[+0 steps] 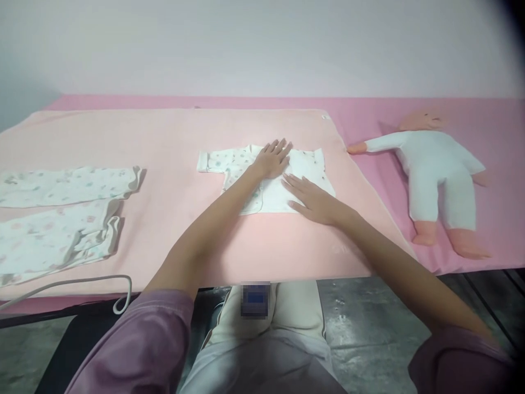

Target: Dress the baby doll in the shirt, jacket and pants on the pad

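A small white baby top (pixel 276 198) with a faint print lies spread on a light pink blanket (pixel 172 131), its front partly unfolded. My left hand (pixel 273 160) rests flat on the upper middle of the top, fingers extended and slightly apart. Lower and to the right, my right hand (pixel 311 200) lies flat on the top's plain white inner part, its fingers spread. Neither hand grips the cloth. Part of the top is hidden beneath my hands and left forearm.
At the right a doll in white clothing (pixel 435 158) lies on a darker pink cover (pixel 377 180). Folded printed clothes (pixel 53 235) lie at the left, near a pale cable (pixel 82 281) by the front edge.
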A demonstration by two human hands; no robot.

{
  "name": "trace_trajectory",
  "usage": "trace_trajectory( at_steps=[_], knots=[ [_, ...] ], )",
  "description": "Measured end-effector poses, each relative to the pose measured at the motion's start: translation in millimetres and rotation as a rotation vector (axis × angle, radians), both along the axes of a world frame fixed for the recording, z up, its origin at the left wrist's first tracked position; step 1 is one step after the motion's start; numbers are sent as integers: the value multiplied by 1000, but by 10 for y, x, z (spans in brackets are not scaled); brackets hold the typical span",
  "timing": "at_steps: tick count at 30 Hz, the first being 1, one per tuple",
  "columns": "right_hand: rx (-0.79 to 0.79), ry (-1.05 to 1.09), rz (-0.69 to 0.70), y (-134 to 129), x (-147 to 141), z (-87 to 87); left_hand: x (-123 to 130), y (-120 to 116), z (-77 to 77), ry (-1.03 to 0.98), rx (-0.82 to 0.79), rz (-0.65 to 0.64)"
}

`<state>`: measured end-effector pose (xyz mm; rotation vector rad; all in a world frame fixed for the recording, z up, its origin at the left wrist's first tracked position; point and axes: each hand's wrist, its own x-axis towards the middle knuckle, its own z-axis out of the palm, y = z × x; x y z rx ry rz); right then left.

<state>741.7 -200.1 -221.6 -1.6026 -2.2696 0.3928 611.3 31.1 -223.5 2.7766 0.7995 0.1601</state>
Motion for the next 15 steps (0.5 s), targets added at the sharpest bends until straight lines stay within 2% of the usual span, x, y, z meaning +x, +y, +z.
trace_trajectory(
  at_steps=[8, 11, 13, 15],
  knots=[
    [39, -14, -4, -85, -14, -31, 20, -57, 55, 76, -12, 28],
    [156, 25, -40, -89, -70, 21, -36, -140, 72, -28, 29, 38],
    [284, 57, -108, -75, -165, 73, -140, -213, 109, -173, 79, 114],
    [346, 83, -179, -35, -313, 135, -293, -271, 177, -273, 118, 253]
  ],
)
